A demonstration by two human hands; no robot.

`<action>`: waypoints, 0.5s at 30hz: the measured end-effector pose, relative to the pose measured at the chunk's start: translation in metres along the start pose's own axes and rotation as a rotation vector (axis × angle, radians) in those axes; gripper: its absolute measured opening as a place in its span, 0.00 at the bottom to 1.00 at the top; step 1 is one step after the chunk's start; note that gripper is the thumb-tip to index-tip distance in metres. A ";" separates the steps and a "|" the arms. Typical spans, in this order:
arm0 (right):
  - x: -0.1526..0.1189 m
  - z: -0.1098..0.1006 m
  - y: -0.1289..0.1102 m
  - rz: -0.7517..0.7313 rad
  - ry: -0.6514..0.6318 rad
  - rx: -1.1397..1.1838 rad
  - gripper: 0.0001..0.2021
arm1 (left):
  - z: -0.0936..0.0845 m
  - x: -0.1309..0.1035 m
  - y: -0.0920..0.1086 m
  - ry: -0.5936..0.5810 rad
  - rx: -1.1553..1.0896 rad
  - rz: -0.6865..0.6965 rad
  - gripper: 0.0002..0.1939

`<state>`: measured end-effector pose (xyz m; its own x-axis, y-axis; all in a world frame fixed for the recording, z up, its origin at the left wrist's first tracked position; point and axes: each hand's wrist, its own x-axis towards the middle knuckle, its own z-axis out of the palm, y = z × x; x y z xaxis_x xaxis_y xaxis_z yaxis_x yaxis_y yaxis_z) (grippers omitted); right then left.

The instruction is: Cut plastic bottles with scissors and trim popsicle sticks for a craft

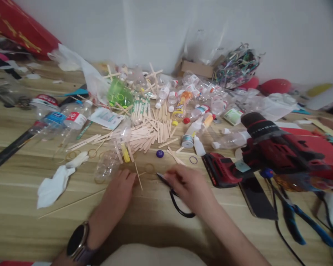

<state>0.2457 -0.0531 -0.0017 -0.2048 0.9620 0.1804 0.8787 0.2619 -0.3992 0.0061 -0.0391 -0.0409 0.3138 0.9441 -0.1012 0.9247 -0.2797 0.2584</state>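
My right hand (187, 184) is closed on black-handled scissors (180, 211); their blades point left and one handle loop hangs below my fingers. My left hand (120, 190), with curled fingers, rests low over the table beside a clear plastic bottle (107, 166) and a thin wooden stick (138, 178). What its fingertips grip, if anything, is hidden. Just beyond them, craft sticks and a yellow piece (125, 153) sit against clear plastic. A rubber band (149, 168) and a purple bottle cap (160, 153) lie near the scissors' tip.
Loose craft sticks (147, 135) spread across the middle. Several plastic bottles crowd behind them and at left, near a green bottle (119, 92). To the right are a red cordless drill (283, 147), a phone (258, 199) and blue-handled pliers (294, 218). A crumpled white tissue (54, 186) lies left.
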 end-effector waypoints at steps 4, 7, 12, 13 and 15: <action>0.039 0.021 0.030 0.064 0.029 -0.244 0.07 | 0.003 0.002 0.001 0.037 0.026 -0.017 0.22; 0.045 0.033 0.040 0.069 0.017 -0.367 0.06 | 0.005 0.005 0.001 0.087 0.037 -0.030 0.21; 0.049 0.047 0.042 0.029 0.051 -0.507 0.09 | 0.012 0.009 -0.001 0.191 -0.005 -0.028 0.19; 0.051 0.047 0.044 0.018 0.064 -0.522 0.09 | 0.013 0.010 -0.001 0.214 -0.004 -0.023 0.19; 0.052 0.043 0.048 -0.006 0.100 -0.539 0.09 | 0.013 0.008 0.002 0.290 0.008 -0.003 0.17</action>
<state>0.2588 0.0132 -0.0506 -0.1920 0.9418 0.2760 0.9794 0.1661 0.1145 0.0127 -0.0341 -0.0535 0.2372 0.9551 0.1773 0.9276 -0.2769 0.2507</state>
